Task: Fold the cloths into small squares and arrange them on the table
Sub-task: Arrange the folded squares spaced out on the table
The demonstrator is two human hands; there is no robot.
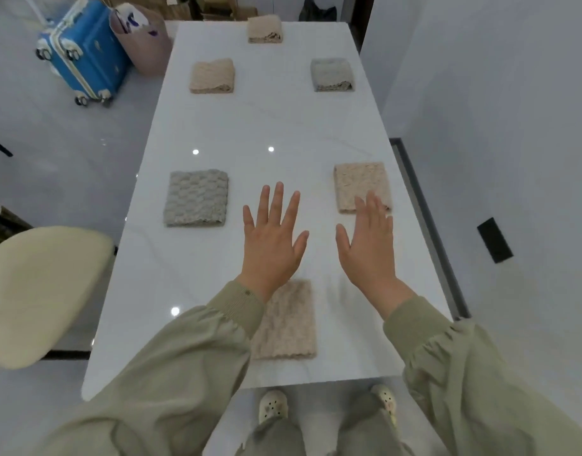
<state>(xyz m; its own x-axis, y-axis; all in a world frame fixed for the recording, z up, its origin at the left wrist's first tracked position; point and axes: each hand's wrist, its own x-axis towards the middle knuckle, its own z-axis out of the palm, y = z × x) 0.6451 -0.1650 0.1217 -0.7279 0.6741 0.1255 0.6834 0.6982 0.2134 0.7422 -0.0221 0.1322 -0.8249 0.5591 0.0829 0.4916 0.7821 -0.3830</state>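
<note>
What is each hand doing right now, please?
Left hand: open, fingers spread, holding nothing.
Right hand: open, holding nothing, over the near edge of the beige cloth; contact cannot be told.

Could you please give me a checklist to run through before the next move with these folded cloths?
1. Hands free: left hand and right hand are open, holding nothing: ok.
2. Far cloths folded: far beige cloth, left beige cloth, right grey cloth: ok.
3. Near cloths folded: near grey cloth, near right beige cloth: ok.
4. Nearest beige cloth square: partly hidden by the left sleeve, looks longer than wide: cannot tell.
5. Right fingertips clear of the near right beige cloth: they overlap its corner in this view: cannot tell.
6. Cloths apart on the table: none touch: ok.
</note>
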